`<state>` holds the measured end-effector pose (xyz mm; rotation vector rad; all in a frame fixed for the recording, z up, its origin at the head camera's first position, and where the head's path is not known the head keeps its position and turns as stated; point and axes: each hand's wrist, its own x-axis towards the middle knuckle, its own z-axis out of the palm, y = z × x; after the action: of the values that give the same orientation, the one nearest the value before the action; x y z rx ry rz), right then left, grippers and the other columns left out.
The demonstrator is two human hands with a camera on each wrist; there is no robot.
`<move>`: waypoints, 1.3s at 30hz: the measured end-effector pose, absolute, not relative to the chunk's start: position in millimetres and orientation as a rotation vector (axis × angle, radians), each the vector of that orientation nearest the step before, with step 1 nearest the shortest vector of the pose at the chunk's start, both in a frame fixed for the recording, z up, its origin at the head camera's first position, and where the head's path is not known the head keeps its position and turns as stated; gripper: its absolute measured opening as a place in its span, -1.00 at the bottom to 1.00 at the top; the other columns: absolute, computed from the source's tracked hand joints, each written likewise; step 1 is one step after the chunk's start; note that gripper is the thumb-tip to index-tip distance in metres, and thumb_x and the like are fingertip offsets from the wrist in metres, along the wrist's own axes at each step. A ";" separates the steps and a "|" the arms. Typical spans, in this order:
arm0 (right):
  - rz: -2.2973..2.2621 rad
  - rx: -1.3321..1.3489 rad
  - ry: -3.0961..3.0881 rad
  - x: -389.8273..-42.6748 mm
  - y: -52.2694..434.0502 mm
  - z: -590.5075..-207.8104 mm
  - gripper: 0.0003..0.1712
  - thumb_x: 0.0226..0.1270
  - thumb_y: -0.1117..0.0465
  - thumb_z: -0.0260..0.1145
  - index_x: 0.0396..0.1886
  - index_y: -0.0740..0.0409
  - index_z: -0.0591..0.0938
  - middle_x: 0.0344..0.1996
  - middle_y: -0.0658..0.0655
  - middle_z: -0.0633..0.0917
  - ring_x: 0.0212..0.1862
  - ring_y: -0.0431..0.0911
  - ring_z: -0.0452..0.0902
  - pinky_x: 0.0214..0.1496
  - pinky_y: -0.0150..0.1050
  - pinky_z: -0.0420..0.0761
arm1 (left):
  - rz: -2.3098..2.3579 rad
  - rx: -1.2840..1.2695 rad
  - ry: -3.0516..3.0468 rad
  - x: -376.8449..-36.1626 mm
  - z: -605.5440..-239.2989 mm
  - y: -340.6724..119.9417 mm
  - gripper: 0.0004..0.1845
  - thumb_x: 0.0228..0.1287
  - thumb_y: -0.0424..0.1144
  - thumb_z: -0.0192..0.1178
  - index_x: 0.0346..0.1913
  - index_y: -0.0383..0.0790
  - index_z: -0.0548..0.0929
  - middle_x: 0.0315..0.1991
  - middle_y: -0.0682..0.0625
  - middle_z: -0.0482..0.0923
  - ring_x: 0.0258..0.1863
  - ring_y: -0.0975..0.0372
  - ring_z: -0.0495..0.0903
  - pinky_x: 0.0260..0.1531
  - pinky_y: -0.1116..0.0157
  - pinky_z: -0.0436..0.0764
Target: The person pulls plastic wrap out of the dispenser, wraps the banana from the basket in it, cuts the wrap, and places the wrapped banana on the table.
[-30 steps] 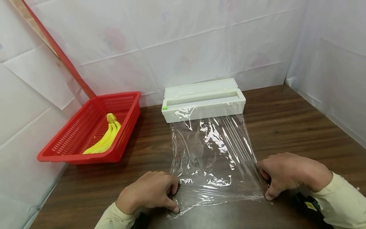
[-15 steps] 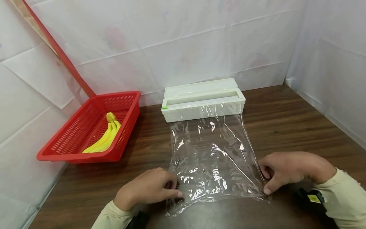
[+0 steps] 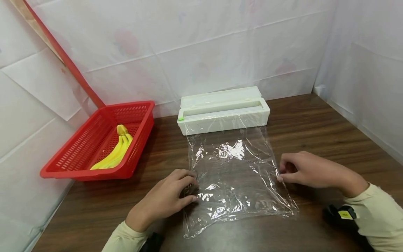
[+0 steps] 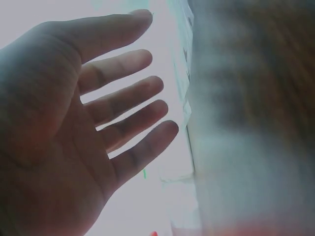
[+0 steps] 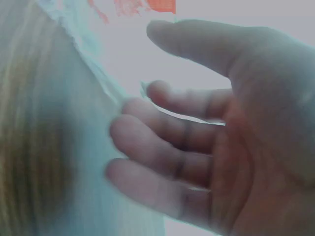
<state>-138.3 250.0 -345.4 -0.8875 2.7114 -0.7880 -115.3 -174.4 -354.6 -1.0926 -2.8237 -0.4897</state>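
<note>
A sheet of clear plastic wrap lies spread on the wooden table, running forward from a white plastic wrap dispenser whose lid stands up at the back. My left hand is at the sheet's left edge, fingers parted and relaxed; the left wrist view shows thumb and fingers apart with nothing between them. By the right edge is my right hand, its thumb and fingers loosely bent. In the right wrist view a gap shows between thumb and fingers, and they hold nothing.
A red plastic basket with a bunch of yellow bananas stands at the left. A slanting red strip rises behind it. White sheeting walls the table at the back and sides.
Both hands have let go of the wrap's near corners. The right hand has moved forward along the right edge; the left fingers have spread. The wrap now lies looser and flatter.
</note>
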 end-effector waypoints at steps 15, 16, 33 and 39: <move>-0.661 -0.878 2.769 -131.0 242.1 -353.1 -0.17 0.04 -0.30 0.52 0.26 -0.02 0.55 0.35 0.19 0.36 -0.15 -0.28 0.53 -0.22 -0.24 0.55 | -0.433 -1.098 -2.896 -114.6 -356.0 -176.0 -0.70 0.27 -0.01 0.38 0.00 -0.01 0.71 0.04 0.10 0.57 0.11 0.24 0.53 0.14 0.15 0.53; -0.648 -0.870 2.766 -130.4 242.2 -353.1 -0.14 0.03 -0.30 0.52 0.27 -0.02 0.54 0.38 0.21 0.33 -0.14 -0.26 0.54 -0.20 -0.21 0.55 | -0.430 -1.095 -2.899 -114.8 -355.9 -175.9 -0.70 0.28 0.00 0.37 0.00 -0.01 0.71 0.03 0.11 0.57 0.10 0.25 0.54 0.14 0.15 0.53; -0.552 -0.907 2.779 -129.1 239.1 -356.8 -0.12 0.04 -0.30 0.52 0.29 0.03 0.54 0.39 0.30 0.36 -0.02 -0.10 0.59 0.05 0.06 0.56 | -0.445 -0.967 -2.926 -126.7 -348.7 -186.2 -0.77 0.32 -0.04 0.33 -0.04 -0.01 0.71 -0.12 0.17 0.65 -0.08 0.30 0.61 -0.04 0.12 0.61; -0.547 -0.888 2.764 -131.5 235.2 -354.5 -0.17 0.07 -0.27 0.51 0.28 0.01 0.55 0.39 0.27 0.36 -0.08 -0.18 0.59 -0.01 -0.01 0.58 | -0.448 -0.963 -2.929 -134.7 -345.0 -188.2 -0.80 0.30 -0.07 0.34 -0.06 0.00 0.73 -0.19 0.21 0.67 -0.17 0.30 0.63 -0.12 0.14 0.63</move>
<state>-131.5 235.2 -354.5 -0.8883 2.7637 -0.5472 -134.7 -188.2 -345.0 -0.9630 -2.9289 -0.4476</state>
